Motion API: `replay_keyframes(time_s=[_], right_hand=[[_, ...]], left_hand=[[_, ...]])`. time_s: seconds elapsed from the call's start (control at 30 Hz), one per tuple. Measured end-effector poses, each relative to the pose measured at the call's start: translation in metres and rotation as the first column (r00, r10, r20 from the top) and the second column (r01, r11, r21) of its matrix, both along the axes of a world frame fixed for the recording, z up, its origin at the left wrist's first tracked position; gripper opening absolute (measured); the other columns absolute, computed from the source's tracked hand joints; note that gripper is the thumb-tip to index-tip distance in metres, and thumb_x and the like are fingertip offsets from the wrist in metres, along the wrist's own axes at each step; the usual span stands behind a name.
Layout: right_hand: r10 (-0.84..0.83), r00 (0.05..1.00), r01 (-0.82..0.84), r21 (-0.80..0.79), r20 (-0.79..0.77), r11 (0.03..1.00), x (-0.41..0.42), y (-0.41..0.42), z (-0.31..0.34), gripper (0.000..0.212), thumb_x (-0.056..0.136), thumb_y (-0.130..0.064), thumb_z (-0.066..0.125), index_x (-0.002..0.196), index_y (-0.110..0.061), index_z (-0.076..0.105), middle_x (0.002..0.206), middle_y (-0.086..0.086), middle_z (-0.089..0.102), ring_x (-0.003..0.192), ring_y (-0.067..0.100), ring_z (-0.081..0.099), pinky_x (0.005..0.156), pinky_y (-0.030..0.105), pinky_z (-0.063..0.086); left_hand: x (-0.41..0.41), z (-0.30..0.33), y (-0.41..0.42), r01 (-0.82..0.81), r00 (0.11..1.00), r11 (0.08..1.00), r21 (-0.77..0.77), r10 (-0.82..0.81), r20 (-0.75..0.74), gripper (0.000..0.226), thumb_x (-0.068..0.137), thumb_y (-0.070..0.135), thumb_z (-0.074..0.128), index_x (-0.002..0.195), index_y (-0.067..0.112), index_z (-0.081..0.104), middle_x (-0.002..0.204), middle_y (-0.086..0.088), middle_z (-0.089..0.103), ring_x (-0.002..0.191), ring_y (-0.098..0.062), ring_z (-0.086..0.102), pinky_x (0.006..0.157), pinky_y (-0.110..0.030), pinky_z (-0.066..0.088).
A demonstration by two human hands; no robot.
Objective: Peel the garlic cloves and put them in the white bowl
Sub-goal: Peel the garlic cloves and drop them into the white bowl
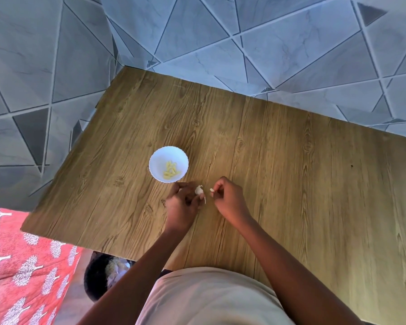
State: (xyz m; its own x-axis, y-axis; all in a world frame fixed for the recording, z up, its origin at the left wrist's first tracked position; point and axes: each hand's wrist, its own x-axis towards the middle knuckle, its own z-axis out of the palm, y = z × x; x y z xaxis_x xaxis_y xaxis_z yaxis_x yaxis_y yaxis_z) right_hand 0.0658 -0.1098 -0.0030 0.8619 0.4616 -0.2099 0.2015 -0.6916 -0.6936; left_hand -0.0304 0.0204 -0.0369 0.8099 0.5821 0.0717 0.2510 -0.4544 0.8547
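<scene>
2 hands over table [291, 160]: left hand [182, 202] grips 1 garlic clove [199, 190]; right hand [229, 198] pinches 1 skin scrap [212, 190]. 1 white bowl [157, 158] at 11 o'clock, peeled cloves [171, 171] uncountable.

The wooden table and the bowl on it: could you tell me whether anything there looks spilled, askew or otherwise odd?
Nothing stands out. The white bowl sits upright on the table with peeled cloves inside. The left hand holds a garlic clove, and the right hand pinches a scrap of skin.
</scene>
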Motion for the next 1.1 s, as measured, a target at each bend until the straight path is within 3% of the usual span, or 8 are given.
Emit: replay_keyframes(time_s=[0.1, 0.2, 0.4, 0.63, 0.77, 0.83, 1.0, 1.1], right_hand=[[0.029, 0.999, -0.027, 0.111, -0.018, 0.994, -0.011, -0.012, 0.007, 0.017, 0.087, -0.004, 0.077, 0.084, -0.018, 0.067, 0.071, -0.014, 0.062, 0.068, -0.003, 0.061, 0.061, 0.010, 0.044], [0.052, 0.997, -0.046, 0.107, -0.049, 0.993, -0.022, -0.017, 0.007, 0.013, 0.083, -0.007, 0.082, 0.086, -0.018, 0.076, 0.070, -0.016, 0.066, 0.069, -0.002, 0.063, 0.064, 0.009, 0.046], [0.034, 0.995, -0.037, -0.025, -0.091, 0.999, -0.043, -0.017, 0.003, 0.013, 0.082, -0.003, 0.080, 0.087, -0.015, 0.080, 0.084, -0.008, 0.075, 0.077, -0.006, 0.067, 0.078, 0.008, 0.048], [-0.039, 0.999, 0.027, -0.309, -0.034, 0.951, -0.048, 0.009, 0.010, 0.017, 0.079, -0.003, 0.069, 0.072, -0.018, 0.068, 0.074, -0.003, 0.068, 0.074, 0.014, 0.068, 0.072, 0.031, 0.059], [0.147, 0.989, -0.122, -0.486, 0.014, 0.865, -0.053, 0.023, 0.021, 0.004, 0.087, -0.011, 0.064, 0.088, -0.012, 0.060, 0.088, 0.005, 0.060, 0.084, 0.025, 0.061, 0.074, 0.030, 0.049], [0.249, 0.968, -0.196, -0.561, 0.019, 0.804, -0.053, 0.026, 0.025, 0.019, 0.092, -0.016, 0.062, 0.109, -0.008, 0.062, 0.109, 0.013, 0.062, 0.104, 0.031, 0.061, 0.086, 0.035, 0.049], [0.468, 0.881, -0.350, -0.581, 0.061, 0.735, -0.049, 0.025, 0.029, 0.025, 0.096, -0.022, 0.058, 0.119, -0.011, 0.059, 0.119, 0.015, 0.063, 0.110, 0.031, 0.061, 0.091, 0.036, 0.047], [0.349, 0.937, -0.322, -0.450, -0.025, 0.833, -0.033, 0.019, 0.029, 0.017, 0.088, -0.015, 0.066, 0.104, -0.009, 0.063, 0.109, 0.013, 0.067, 0.106, 0.032, 0.064, 0.087, 0.034, 0.050]], left_hand=[[-0.016, -0.005, 0.005, -0.002, 1.000, 1.000, 0.013, 0.002, -0.021, 0.029, 0.088, 0.013, 0.082, 0.115, 0.007, 0.075, 0.111, -0.005, 0.065, 0.071, 0.001, 0.067, 0.066, -0.016, 0.053], [-0.036, -0.010, 0.009, 0.032, 0.999, 0.996, 0.078, -0.032, 0.006, 0.020, 0.090, 0.012, 0.079, 0.110, 0.009, 0.075, 0.102, -0.001, 0.065, 0.077, -0.010, 0.064, 0.067, -0.034, 0.057], [-0.050, -0.014, 0.012, 0.175, 0.984, 0.977, 0.119, -0.178, 0.011, 0.014, 0.094, 0.008, 0.073, 0.109, 0.009, 0.075, 0.105, 0.000, 0.064, 0.086, -0.010, 0.060, 0.073, -0.025, 0.052], [-0.047, -0.013, 0.017, 0.216, 0.974, 0.970, 0.108, -0.222, 0.046, 0.013, 0.095, 0.006, 0.070, 0.108, 0.008, 0.074, 0.105, -0.004, 0.065, 0.090, -0.016, 0.062, 0.079, -0.026, 0.050], [-0.047, -0.012, 0.013, 0.186, 0.980, 0.975, 0.122, -0.193, 0.046, 0.012, 0.094, 0.004, 0.070, 0.106, 0.007, 0.074, 0.102, -0.003, 0.064, 0.083, -0.015, 0.060, 0.073, -0.026, 0.050], [-0.047, -0.011, 0.011, 0.162, 0.985, 0.978, 0.130, -0.169, 0.044, 0.012, 0.093, 0.002, 0.071, 0.104, 0.006, 0.074, 0.100, -0.003, 0.064, 0.080, -0.013, 0.059, 0.072, -0.022, 0.047], [-0.048, -0.005, 0.004, 0.103, 0.994, 0.984, 0.146, -0.108, 0.028, 0.016, 0.089, 0.000, 0.071, 0.102, 0.007, 0.075, 0.099, -0.001, 0.065, 0.078, -0.011, 0.062, 0.069, -0.023, 0.049], [-0.046, 0.000, -0.003, 0.016, 0.999, 0.995, 0.098, -0.020, 0.039, 0.017, 0.088, -0.001, 0.071, 0.099, 0.010, 0.078, 0.096, 0.000, 0.069, 0.079, -0.009, 0.065, 0.070, -0.024, 0.052]])
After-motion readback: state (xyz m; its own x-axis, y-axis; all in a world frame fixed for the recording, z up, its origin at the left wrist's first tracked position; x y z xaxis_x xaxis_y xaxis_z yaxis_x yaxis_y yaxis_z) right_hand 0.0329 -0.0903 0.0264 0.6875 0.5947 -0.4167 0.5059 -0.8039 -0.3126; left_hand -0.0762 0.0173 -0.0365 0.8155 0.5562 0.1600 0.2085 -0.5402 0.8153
